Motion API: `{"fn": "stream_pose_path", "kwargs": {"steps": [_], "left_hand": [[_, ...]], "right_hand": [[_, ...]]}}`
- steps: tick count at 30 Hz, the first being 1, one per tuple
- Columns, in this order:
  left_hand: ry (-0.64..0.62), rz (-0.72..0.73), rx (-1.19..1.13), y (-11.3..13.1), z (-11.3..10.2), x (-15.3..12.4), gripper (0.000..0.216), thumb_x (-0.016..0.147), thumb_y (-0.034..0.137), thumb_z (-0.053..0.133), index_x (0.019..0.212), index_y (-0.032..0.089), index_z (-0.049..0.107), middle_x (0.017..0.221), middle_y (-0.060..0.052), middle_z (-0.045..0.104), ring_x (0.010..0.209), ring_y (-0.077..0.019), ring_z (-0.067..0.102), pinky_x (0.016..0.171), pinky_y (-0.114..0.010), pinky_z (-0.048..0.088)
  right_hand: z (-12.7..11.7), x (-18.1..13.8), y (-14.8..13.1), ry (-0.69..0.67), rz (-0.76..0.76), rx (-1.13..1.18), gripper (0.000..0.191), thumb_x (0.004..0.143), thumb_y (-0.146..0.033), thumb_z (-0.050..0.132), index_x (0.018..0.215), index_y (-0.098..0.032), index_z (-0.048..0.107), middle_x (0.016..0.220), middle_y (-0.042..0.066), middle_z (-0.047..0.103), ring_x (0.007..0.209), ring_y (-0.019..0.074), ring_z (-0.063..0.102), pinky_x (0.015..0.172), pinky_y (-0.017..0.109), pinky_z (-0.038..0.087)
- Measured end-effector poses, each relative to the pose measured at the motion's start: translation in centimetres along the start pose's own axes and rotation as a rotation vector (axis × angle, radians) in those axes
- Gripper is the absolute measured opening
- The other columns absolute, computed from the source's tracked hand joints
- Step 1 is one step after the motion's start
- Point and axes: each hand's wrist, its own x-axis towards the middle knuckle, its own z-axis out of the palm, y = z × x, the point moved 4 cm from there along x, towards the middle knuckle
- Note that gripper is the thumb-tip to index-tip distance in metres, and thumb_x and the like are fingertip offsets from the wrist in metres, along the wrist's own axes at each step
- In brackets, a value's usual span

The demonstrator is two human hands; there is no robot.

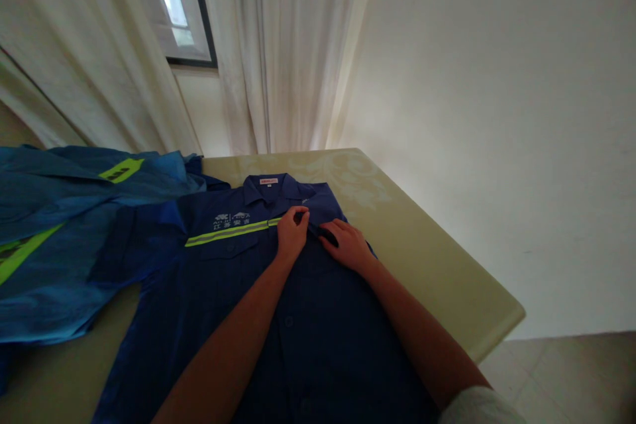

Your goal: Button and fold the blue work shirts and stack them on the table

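Two hands (pixel 293 233) (pixel 352 248), one navy shirt (pixel 320 318)

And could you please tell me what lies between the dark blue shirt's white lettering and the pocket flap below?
In the head view, a yellow stripe lies between lettering and flap.

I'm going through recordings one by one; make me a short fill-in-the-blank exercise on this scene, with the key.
1. The lighter blue garments lie to the ____ of the dark blue shirt in the picture.
2. The reflective stripe crosses the shirt's ____.
3. Of the left hand and right hand, the ____ one is nearer the white wall.
4. The shirt's fold-down ____ surrounds a small label.

Missing words: left; chest; right; collar.
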Motion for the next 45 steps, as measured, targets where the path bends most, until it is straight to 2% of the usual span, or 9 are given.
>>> {"fn": "stream_pose_path", "kwargs": {"steps": [4,12,19,26,31,36,40,43,45], "left_hand": [[0.05,-0.009,0.02,-0.1,-0.4,0.1,0.02,0.094,0.02,0.057,0.109,0.018,0.071,0.109,-0.01,0.078,0.097,-0.0246,0.073,0.093,-0.041,0.059],[0.087,0.029,0.056,0.0,-0.2,-0.2,0.026,0.094,0.016,0.055,0.116,0.017,0.069,0.121,-0.014,0.075,0.114,-0.0278,0.071,0.105,-0.046,0.055],[0.079,-0.005,0.01,-0.3,-0.4,0.1,0.024,0.098,0.027,0.06,0.119,0.019,0.068,0.122,-0.011,0.075,0.109,-0.0266,0.071,0.1,-0.044,0.057],[0.094,-0.014,0.054,-0.2,-0.5,0.1,0.028,0.094,0.017,0.055,0.119,0.018,0.068,0.122,-0.012,0.074,0.117,-0.0279,0.07,0.107,-0.046,0.055],[0.116,0.067,0.139,0.3,-0.4,0.0,0.035,0.092,0.011,0.047,0.119,0.018,0.069,0.122,-0.013,0.073,0.121,-0.0273,0.067,0.115,-0.048,0.051],[0.031,0.202,0.362,1.2,0.1,-1.0,0.048,0.094,0.012,0.047,0.139,0.013,0.064,0.158,-0.018,0.052,0.149,-0.0306,0.048,0.125,-0.051,0.04],[-0.224,0.312,0.579,1.6,1.1,-2.5,0.046,0.101,0.026,0.047,0.143,0.016,0.064,0.156,-0.018,0.058,0.148,-0.0355,0.05,0.127,-0.06,0.031],[-0.294,0.343,0.695,1.6,-1.0,-2.3,0.042,0.103,0.032,0.047,0.137,0.019,0.068,0.15,-0.017,0.064,0.142,-0.0352,0.056,0.123,-0.056,0.037],[-0.295,0.336,0.775,1.5,-4.7,-1.2,0.038,0.103,0.033,0.047,0.127,0.02,0.073,0.139,-0.017,0.07,0.131,-0.0346,0.063,0.116,-0.052,0.045]], "right_hand": [[-1.0,-0.1,0.1,0.036,0.12,-0.074,0.041,0.097,-0.033,0.066,0.135,-0.02,0.065,0.125,0.013,0.07,0.116,0.028,0.065,0.1,0.04,0.051],[-1.6,-0.5,-0.8,-0.006,0.067,-0.217,0.057,0.086,-0.021,0.062,0.143,-0.018,0.058,0.131,0.015,0.066,0.118,0.0326,0.06,0.102,0.045,0.048],[-1.6,-0.3,-1.2,0.019,0.067,-0.282,0.033,0.091,-0.022,0.061,0.123,-0.022,0.066,0.115,0.013,0.07,0.106,0.0299,0.063,0.095,0.042,0.048],[-1.6,-0.3,-1.8,0.006,-0.016,-0.262,0.024,0.092,-0.013,0.057,0.11,-0.021,0.07,0.105,0.011,0.073,0.099,0.0263,0.066,0.093,0.037,0.047],[-0.8,-0.4,-1.8,-0.067,-0.063,-0.187,0.016,0.102,-0.027,0.058,0.105,-0.021,0.073,0.098,0.009,0.074,0.095,0.0249,0.068,0.092,0.037,0.051],[-0.6,-0.3,-0.5,0.093,-0.011,-0.101,0.04,0.109,-0.038,0.049,0.144,-0.024,0.065,0.148,0.013,0.064,0.136,0.0281,0.059,0.116,0.044,0.045],[1.3,-0.4,0.9,-0.062,0.029,-0.108,0.059,0.108,-0.046,0.05,0.163,-0.026,0.046,0.17,0.01,0.043,0.157,0.0286,0.04,0.128,0.05,0.033],[2.1,-0.5,1.5,-0.095,0.046,-0.102,0.061,0.109,-0.049,0.046,0.165,-0.026,0.043,0.172,0.009,0.038,0.159,0.0272,0.036,0.131,0.05,0.028],[2.3,-0.5,1.6,-0.09,0.046,-0.095,0.061,0.109,-0.05,0.045,0.166,-0.026,0.042,0.172,0.008,0.037,0.16,0.0267,0.035,0.132,0.049,0.026]]}}
